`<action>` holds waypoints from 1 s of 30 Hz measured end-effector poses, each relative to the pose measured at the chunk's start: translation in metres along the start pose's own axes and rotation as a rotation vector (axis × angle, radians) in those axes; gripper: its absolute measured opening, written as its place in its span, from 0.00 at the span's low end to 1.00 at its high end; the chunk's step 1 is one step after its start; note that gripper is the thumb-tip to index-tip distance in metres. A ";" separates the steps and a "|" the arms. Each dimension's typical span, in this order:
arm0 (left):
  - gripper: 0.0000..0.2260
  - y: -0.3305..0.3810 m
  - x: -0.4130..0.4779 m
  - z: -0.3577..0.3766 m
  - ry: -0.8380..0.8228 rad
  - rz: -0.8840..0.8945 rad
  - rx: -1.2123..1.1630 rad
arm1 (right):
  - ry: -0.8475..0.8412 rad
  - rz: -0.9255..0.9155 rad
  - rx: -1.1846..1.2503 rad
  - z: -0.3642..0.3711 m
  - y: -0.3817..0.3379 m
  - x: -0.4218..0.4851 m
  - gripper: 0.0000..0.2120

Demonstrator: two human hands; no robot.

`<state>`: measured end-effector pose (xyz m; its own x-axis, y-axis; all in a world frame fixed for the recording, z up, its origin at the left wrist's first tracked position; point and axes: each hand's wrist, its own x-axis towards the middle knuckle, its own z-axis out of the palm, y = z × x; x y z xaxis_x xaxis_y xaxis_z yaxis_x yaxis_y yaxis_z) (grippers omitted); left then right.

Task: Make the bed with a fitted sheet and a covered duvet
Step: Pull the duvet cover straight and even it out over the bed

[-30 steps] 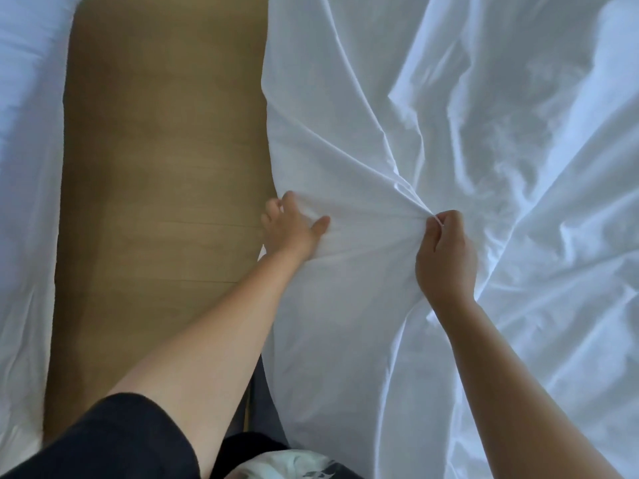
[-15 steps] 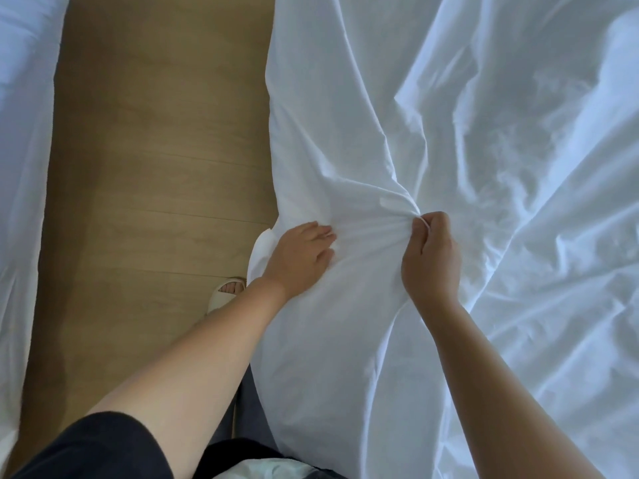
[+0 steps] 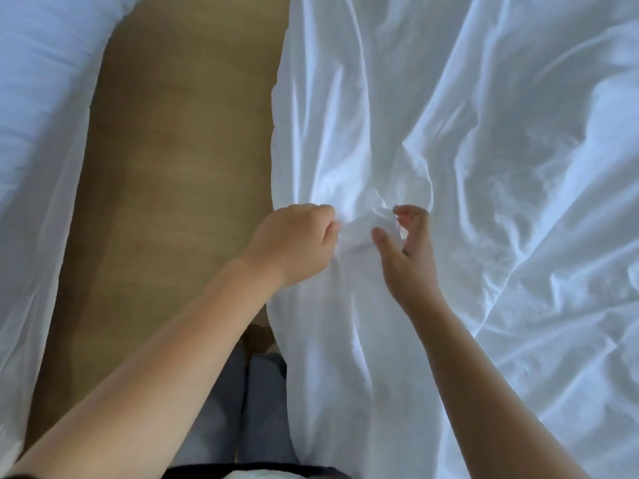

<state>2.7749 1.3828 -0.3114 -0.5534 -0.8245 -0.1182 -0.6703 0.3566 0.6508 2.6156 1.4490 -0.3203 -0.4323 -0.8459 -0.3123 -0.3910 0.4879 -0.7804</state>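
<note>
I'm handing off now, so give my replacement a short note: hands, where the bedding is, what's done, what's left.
Left hand: fist shut on a bunch of the white sheet at the bed's near edge.
Right hand: fingers open and curled beside the same bunch, thumb touching it, not gripping.
Sheet: rumpled across the bed, its edge hanging down toward the wood floor. More white bedding lies across the aisle.
Done: sheet is on the bed. Left: smooth and straighten it. Whether it is the fitted sheet or the duvet cover cannot be told.
</note>
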 end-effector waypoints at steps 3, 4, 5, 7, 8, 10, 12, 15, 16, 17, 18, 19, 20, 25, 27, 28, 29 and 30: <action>0.19 -0.005 -0.004 -0.020 -0.040 0.075 0.142 | -0.322 -0.228 -0.322 0.016 -0.013 0.007 0.40; 0.20 -0.006 -0.006 -0.026 -0.027 0.109 0.167 | -0.387 -0.290 -0.454 0.025 -0.018 0.010 0.37; 0.20 -0.007 -0.007 -0.029 -0.021 0.125 0.177 | -0.430 -0.327 -0.518 0.036 -0.022 0.013 0.29; 0.19 -0.016 -0.007 -0.029 -0.031 0.102 0.175 | -0.414 -0.372 -0.528 0.055 -0.034 0.017 0.11; 0.19 -0.022 -0.007 -0.027 -0.047 0.054 0.151 | -0.380 -0.376 -0.493 0.061 -0.038 0.019 0.07; 0.19 -0.036 -0.006 -0.022 -0.041 -0.037 0.020 | -0.292 -0.320 -0.403 0.065 -0.046 0.023 0.06; 0.16 -0.049 -0.002 -0.018 0.013 -0.182 -0.192 | -0.166 -0.284 -0.312 0.060 -0.055 0.024 0.06; 0.16 -0.065 0.020 -0.009 0.050 -0.571 -0.474 | 0.008 -0.292 -0.253 0.045 -0.072 0.027 0.05; 0.18 -0.069 0.030 -0.006 0.006 -0.698 -0.603 | 0.041 -0.299 -0.245 0.041 -0.079 0.029 0.05; 0.20 -0.072 0.038 -0.003 -0.068 -0.801 -0.721 | 0.055 -0.306 -0.249 0.039 -0.084 0.032 0.05; 0.20 -0.073 0.046 0.000 -0.157 -0.872 -0.782 | 0.056 -0.307 -0.268 0.039 -0.089 0.034 0.04; 0.20 -0.073 0.054 0.002 -0.240 -0.901 -0.790 | 0.048 -0.302 -0.299 0.040 -0.091 0.036 0.04; 0.19 -0.072 0.060 0.003 -0.295 -0.913 -0.790 | 0.031 -0.288 -0.332 0.041 -0.093 0.037 0.04; 0.25 -0.065 0.090 -0.004 -0.324 -1.083 -1.014 | -0.020 -0.219 -0.443 0.050 -0.093 0.049 0.06; 0.18 -0.066 0.097 -0.003 -0.325 -1.062 -1.020 | -0.029 -0.211 -0.451 0.053 -0.092 0.052 0.06; 0.14 -0.066 0.099 -0.004 -0.301 -1.034 -1.016 | -0.037 -0.207 -0.456 0.054 -0.091 0.053 0.06; 0.12 -0.068 0.100 -0.006 -0.251 -1.011 -1.015 | -0.045 -0.203 -0.458 0.055 -0.089 0.054 0.06; 0.13 -0.070 0.102 -0.009 -0.188 -0.994 -1.021 | -0.051 -0.197 -0.464 0.054 -0.088 0.055 0.06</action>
<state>2.7698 1.2703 -0.3621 -0.1851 -0.4423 -0.8776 -0.2133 -0.8536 0.4752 2.6704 1.3476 -0.2983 -0.2782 -0.9353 -0.2188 -0.7859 0.3526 -0.5080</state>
